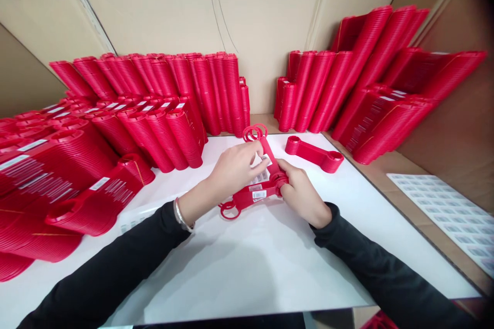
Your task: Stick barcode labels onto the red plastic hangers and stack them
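Observation:
My right hand is closed around the ringed ends of flat red plastic pieces, which fan out to the left. A white barcode label sits on the lower piece. On the upper red piece, my left hand has its thumb and forefinger bent in at another white label. Part of a printed label sheet shows between the two arms of red plastic, partly covered by the left hand. Open rings stick out at the far end.
A short stack of red pieces lies right of my hands on the white table. Tall banded red stacks fill the left; more stacks lean at the right. A label sheet lies on cardboard at the right. Cardboard walls enclose the back.

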`<state>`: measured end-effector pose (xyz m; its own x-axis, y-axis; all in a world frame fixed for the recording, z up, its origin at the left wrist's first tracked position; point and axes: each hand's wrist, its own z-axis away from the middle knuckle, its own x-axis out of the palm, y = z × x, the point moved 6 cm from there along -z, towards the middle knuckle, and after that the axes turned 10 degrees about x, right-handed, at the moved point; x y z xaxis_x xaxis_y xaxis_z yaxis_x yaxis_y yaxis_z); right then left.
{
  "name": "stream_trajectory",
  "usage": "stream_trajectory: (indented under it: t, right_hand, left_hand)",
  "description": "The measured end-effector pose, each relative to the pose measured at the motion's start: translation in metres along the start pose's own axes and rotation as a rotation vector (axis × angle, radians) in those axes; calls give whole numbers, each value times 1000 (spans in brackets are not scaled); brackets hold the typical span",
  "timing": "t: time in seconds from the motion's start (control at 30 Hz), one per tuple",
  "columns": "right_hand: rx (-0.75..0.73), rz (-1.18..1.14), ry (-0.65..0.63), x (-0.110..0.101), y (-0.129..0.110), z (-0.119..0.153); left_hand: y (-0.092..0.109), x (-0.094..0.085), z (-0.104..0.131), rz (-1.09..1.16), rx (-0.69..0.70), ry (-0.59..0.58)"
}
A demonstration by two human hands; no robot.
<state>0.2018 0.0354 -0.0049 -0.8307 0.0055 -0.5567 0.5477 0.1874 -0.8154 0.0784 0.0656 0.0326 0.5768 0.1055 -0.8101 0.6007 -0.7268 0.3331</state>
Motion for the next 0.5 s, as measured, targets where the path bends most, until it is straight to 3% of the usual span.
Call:
stream_trajectory:
  t: [0.1, 0.2, 0.33, 0.5]
  right_hand:
    - [-36, -28, -8, 3, -3, 3]
    - [-53, -82, -39, 8, -7, 6]
    - [-62, -168, -107, 13, -10, 8]
    - [-47, -107, -72, 11, -6, 5]
  left_hand:
    - [10, -4, 3, -357, 77, 27]
    - [3, -15, 2, -456, -11, 80]
    - [-11, -35, 1, -399, -143, 174]
    - [-9, -37, -1, -74, -33, 229]
